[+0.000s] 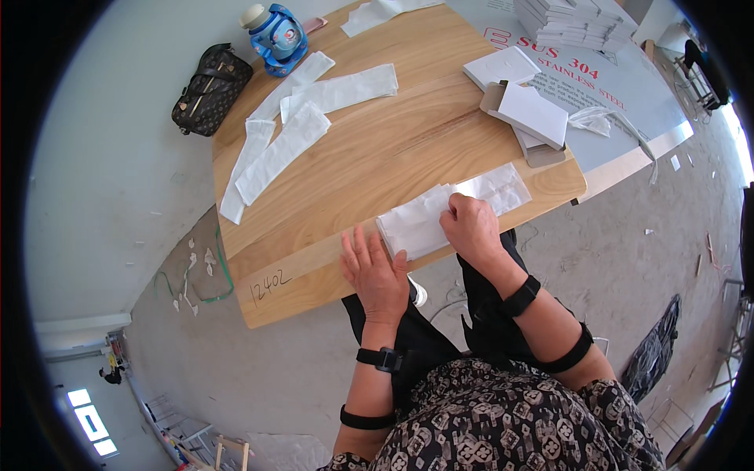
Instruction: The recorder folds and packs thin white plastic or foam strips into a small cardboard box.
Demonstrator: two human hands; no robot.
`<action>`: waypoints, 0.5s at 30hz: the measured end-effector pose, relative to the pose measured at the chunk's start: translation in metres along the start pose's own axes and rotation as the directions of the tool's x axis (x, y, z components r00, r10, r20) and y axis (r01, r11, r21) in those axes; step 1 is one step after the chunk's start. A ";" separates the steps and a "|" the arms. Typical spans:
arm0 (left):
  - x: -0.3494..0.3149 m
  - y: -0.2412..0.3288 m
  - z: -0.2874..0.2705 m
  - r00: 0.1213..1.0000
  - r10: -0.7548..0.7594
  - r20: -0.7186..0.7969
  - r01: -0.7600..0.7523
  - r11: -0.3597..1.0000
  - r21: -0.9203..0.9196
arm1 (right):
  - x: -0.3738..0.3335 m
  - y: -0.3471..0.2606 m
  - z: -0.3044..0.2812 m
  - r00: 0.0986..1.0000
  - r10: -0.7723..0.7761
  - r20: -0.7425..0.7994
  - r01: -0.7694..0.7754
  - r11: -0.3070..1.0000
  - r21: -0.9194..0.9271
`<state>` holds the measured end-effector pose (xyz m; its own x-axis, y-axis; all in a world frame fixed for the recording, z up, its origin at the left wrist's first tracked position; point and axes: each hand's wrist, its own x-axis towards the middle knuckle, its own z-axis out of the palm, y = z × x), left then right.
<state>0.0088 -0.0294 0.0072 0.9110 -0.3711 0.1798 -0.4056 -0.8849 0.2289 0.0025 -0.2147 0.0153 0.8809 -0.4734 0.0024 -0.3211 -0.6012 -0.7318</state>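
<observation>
In front of me on the wooden table (pixel 345 165) lies a long, thin white folded strip (pixel 416 224), creased and slightly shiny, like paper or soft plastic. My left hand (pixel 375 275) rests open at its left end, fingers spread and thumb against the near corner. Curled closed, my right hand (pixel 473 228) presses on the middle of the strip and seems to pinch it; the fingertips are partly hidden. Past the right hand, the strip's far end (pixel 506 188) lies flat. More white folded strips (pixel 283 153) overlap at the table's left side.
A dark patterned handbag (pixel 214 90) and a blue bottle with a strap (pixel 276 43) stand along the far left edge. White cardboard boxes (pixel 534 114), one with open flaps, lie at the right. Stacked white packs (pixel 577 23) sit on an adjoining grey printed surface (pixel 597 86).
</observation>
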 end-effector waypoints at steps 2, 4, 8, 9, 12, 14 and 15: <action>0.000 -0.002 -0.001 0.999 0.021 -0.048 -0.023 0.999 -0.037 | 0.000 0.001 0.001 1.000 -0.004 -0.009 0.004 1.000 -0.010; 0.002 0.004 -0.007 0.995 0.041 -0.095 -0.048 0.996 -0.073 | 0.001 0.002 0.001 1.000 -0.003 -0.015 0.003 1.000 -0.015; 0.000 0.018 -0.010 0.971 0.228 0.070 -0.221 0.971 -0.097 | 0.003 0.004 0.001 1.000 0.008 -0.004 -0.008 1.000 -0.022; -0.002 0.018 -0.009 0.962 0.237 0.138 -0.227 0.970 -0.085 | 0.003 0.004 0.001 1.000 0.008 -0.004 -0.008 1.000 -0.022; -0.008 0.004 -0.006 0.967 0.135 0.218 -0.138 0.990 0.000 | 0.004 0.003 0.001 1.000 0.004 0.001 -0.004 1.000 -0.019; -0.009 -0.002 -0.006 0.978 0.097 0.185 -0.099 0.995 0.002 | 0.003 0.002 0.001 1.000 0.017 0.022 -0.017 1.000 -0.020; -0.008 -0.001 -0.008 0.987 0.057 0.151 -0.059 0.998 0.004 | 0.004 0.003 0.001 1.000 0.018 0.022 -0.018 1.000 -0.020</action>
<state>0.0017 -0.0230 0.0128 0.8869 -0.4596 0.0460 -0.4581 -0.8627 0.2140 0.0051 -0.2174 0.0129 0.8823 -0.4700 -0.0260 -0.3436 -0.6053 -0.7180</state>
